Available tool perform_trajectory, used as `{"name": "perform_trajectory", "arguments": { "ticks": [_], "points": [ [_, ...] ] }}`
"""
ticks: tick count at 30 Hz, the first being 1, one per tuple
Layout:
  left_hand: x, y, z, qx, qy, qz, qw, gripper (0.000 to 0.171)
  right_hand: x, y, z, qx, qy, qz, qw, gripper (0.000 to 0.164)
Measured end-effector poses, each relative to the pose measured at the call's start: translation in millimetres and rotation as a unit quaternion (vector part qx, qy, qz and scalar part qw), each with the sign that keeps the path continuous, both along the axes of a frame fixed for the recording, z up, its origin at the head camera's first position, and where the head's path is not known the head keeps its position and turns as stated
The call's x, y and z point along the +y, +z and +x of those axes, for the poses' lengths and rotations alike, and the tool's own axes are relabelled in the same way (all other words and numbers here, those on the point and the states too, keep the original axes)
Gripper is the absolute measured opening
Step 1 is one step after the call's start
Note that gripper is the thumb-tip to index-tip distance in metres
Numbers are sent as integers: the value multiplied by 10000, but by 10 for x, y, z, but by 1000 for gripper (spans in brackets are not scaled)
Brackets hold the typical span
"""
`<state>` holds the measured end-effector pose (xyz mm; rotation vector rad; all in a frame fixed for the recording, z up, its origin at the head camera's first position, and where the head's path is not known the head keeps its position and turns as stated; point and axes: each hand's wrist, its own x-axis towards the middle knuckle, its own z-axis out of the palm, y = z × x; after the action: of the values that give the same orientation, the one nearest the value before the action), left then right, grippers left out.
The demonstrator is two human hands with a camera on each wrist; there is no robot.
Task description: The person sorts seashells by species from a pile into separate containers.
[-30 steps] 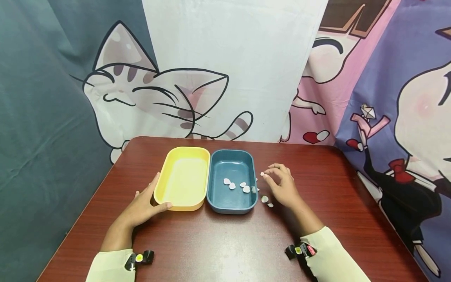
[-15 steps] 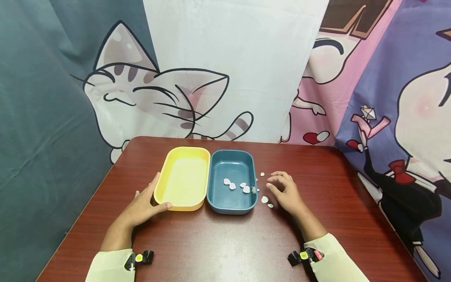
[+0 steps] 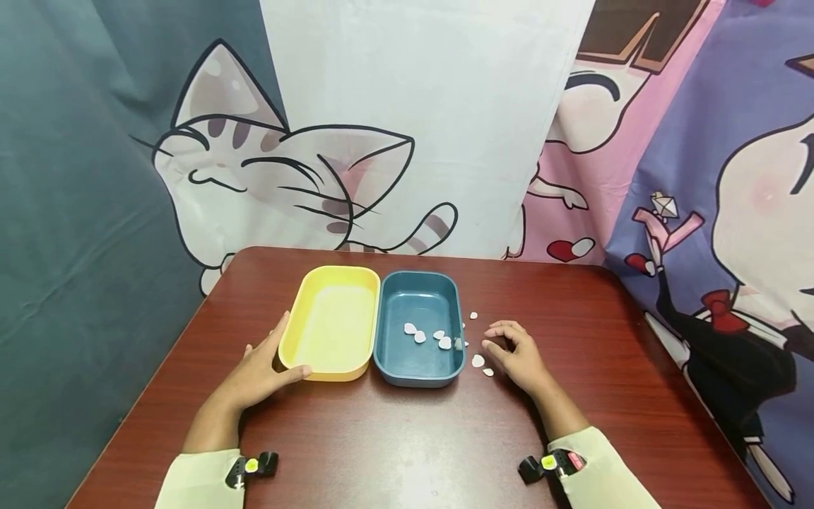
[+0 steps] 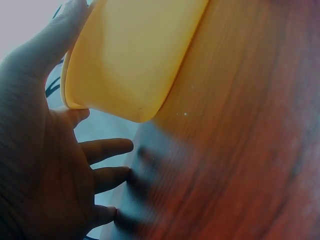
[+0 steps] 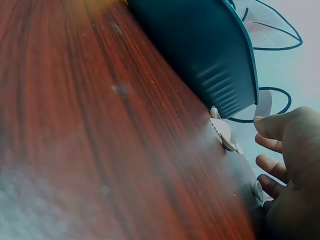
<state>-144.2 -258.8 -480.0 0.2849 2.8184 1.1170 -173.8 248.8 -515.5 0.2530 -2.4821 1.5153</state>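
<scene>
My left hand (image 3: 257,371) rests against the near left corner of a yellow plastic tray (image 3: 362,371), thumb along its near rim and the other fingers spread at its left side. The left wrist view shows the tray's outer wall above the spread fingers (image 4: 107,150). My right hand (image 3: 521,357) hovers low over the table right of a dark blue tray (image 3: 420,378), fingers loosely bent and holding nothing. Several small white seashells (image 3: 444,343) lie in the blue tray. More shells (image 3: 478,360) lie on the table between that tray and my right hand; one shell (image 5: 257,191) appears beside its fingertips.
The two trays stand side by side on a reddish-brown wooden table (image 3: 381,438). No shells show inside the yellow tray. Behind the table's far edge hangs a cloth with cartoon cat figures (image 3: 267,170).
My right hand let go of a small shell, which now lies on the table beyond the fingers. It then drew back slightly right and nearer. The left hand stayed on the yellow tray.
</scene>
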Motion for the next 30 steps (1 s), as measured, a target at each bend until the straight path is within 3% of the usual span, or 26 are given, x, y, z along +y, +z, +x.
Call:
{"name": "perform_trajectory", "arguments": {
  "ticks": [9, 15, 30],
  "points": [
    [-10, -22, -4, -34, 23, 10, 10000, 125, 13, -29, 19, -16, 116, 443, 9989, 18],
    [-13, -8, 10, -29, 1, 48, 10000, 124, 2, -11, 24, -14, 426, 784, 9960, 19],
    [-5, 4, 17, -2, -31, 9, 10000, 125, 19, -12, 13, -32, 583, 1005, 9932, 17]
  ]
}}
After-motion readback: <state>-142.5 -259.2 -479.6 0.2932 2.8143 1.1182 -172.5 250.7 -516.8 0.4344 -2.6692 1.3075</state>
